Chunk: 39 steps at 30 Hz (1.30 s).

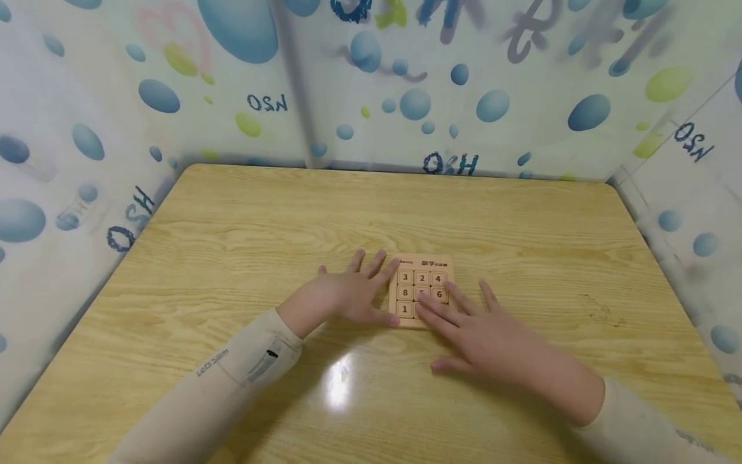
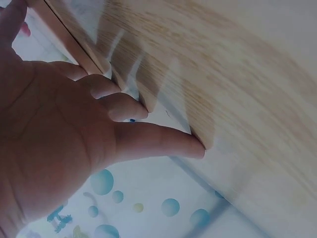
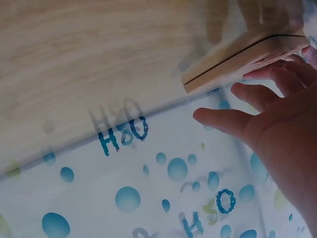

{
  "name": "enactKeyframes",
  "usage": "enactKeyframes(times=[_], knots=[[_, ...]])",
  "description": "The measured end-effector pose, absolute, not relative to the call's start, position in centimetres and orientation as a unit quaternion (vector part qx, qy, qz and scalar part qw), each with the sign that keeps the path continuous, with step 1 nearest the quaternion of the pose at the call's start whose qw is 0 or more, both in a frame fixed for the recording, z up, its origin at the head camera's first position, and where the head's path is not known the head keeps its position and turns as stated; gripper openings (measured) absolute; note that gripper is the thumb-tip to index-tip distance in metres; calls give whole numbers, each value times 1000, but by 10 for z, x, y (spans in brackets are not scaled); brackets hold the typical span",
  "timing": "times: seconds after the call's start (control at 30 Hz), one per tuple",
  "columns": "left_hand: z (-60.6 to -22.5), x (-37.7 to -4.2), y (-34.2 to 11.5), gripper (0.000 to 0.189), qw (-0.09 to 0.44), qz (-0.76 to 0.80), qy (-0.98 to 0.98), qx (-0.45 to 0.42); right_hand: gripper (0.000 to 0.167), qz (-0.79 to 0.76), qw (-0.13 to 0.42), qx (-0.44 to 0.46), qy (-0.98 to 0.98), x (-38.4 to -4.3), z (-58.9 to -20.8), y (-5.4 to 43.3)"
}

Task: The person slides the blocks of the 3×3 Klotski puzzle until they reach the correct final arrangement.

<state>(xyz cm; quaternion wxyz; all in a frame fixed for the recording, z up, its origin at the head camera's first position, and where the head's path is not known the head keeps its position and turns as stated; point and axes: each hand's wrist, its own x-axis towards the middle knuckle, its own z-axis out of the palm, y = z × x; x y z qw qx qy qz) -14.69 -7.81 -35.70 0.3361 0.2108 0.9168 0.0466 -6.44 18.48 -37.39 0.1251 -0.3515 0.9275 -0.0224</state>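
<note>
A wooden number slide puzzle lies flat on the table, its square tiles showing 3, 2, 4 on top, then 8, a partly covered tile and 6, with 1 at lower left. My left hand rests at the puzzle's left edge, thumb and index finger touching its frame, the other fingers spread on the tabletop. Over the lower right tiles reaches my right hand, fingers extended and fingertips on or just above the middle tile. It hides the rest of the bottom row. In the right wrist view the puzzle's side shows beside the fingers.
The wood-grain table stretches around the puzzle on all sides. Behind it and along both sides stands a pale wall covering with blue and green dots and lettering. A bright glare spot marks the tabletop near the left forearm.
</note>
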Motion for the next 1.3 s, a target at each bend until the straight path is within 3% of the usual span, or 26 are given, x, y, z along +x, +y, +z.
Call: enactKeyframes(times=[0.87, 1.3], knots=[[-357, -146, -78, 112, 334, 50, 918, 210, 81, -2, 97, -336, 937, -51, -377, 216], [-356, -145, -78, 111, 333, 50, 917, 214, 83, -3, 116, -331, 937, -53, -374, 215]])
